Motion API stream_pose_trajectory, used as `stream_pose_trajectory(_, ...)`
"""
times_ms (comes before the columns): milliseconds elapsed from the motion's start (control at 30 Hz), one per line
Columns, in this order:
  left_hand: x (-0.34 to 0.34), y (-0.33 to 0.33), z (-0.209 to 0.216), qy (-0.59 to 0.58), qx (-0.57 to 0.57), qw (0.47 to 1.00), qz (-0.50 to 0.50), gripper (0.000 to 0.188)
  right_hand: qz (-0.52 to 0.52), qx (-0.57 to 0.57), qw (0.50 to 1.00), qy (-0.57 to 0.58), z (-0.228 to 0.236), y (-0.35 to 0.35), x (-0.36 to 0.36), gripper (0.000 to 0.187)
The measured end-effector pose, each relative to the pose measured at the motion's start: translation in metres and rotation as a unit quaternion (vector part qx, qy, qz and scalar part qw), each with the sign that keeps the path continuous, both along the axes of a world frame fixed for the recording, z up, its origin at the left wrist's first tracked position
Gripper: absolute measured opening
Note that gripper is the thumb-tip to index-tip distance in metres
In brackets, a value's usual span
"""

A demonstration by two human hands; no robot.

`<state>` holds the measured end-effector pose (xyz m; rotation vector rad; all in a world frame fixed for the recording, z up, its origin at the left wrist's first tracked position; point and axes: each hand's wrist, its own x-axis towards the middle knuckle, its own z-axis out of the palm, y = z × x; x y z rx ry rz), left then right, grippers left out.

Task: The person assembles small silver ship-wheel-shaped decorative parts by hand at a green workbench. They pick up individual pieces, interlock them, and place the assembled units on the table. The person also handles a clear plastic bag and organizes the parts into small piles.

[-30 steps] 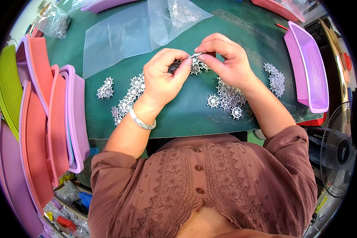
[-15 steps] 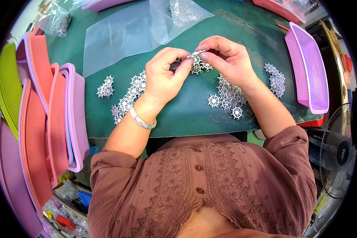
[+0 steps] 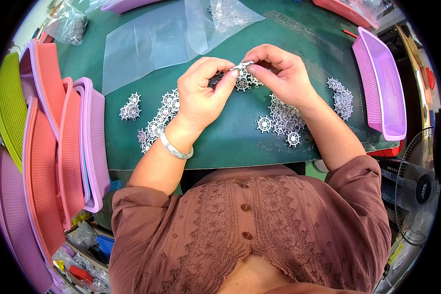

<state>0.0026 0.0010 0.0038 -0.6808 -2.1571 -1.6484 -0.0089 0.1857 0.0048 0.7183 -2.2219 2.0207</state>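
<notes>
Left forearm [image 3: 159,166] slanting far and to the right, right forearm [image 3: 333,132] slanting far and to the left, left hand [image 3: 203,90] and right hand [image 3: 286,76] nearly meeting, each with thumb [image 3: 226,84] and forefinger [image 3: 220,64] pinched, wrists [image 3: 185,129] well apart.

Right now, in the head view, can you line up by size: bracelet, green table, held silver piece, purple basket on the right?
Green table
Purple basket on the right
Bracelet
Held silver piece

Head-worn fisheye, looking down, fairly near
</notes>
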Motion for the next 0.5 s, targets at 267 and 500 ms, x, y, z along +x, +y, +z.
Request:
stream_pose_trajectory(267,0.001,0.0,0.001,0.0,0.008,1.0,0.001,0.008,-0.011,0.044,0.999,-0.003,0.001,0.0,0.0,0.012)
stream_pose_trajectory(500,-0.001,-0.01,0.01,-0.112,-0.003,0.994,0.0,0.007,-0.045,0.096,0.994,0.02,-0.001,0.005,-0.005,0.014)
